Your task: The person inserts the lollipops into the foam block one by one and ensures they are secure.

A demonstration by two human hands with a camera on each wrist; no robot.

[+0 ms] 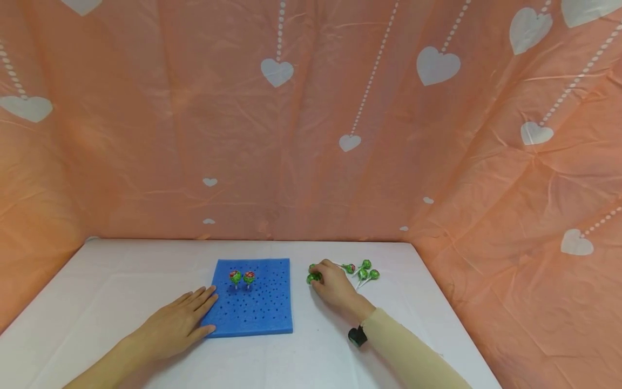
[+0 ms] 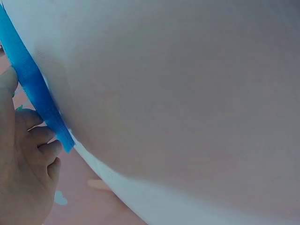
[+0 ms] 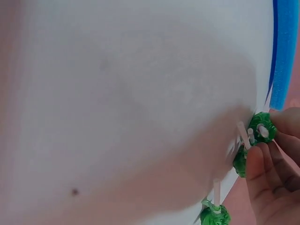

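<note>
On the white table lies a blue foam board (image 1: 252,319) dotted with small holes. Two lollipops in green and red wrappers, one of them this lollipop (image 1: 235,277), stand upright in its upper left part. My left hand (image 1: 177,324) rests flat with fingers spread on the board's left edge; the left wrist view shows the fingertips along the blue edge (image 2: 40,93). To the right of the board, my right hand (image 1: 335,286) pinches a green-wrapped lollipop (image 3: 264,126) between fingers and thumb. A second green lollipop (image 3: 240,161) is close against the thumb, partly hidden.
Several more lollipops (image 1: 363,274) lie loosely grouped just beyond and right of my right hand, their white sticks pointing various ways. The white tabletop (image 1: 146,259) ends at an orange curtain (image 1: 311,189) with white hearts, which hangs behind and at both sides.
</note>
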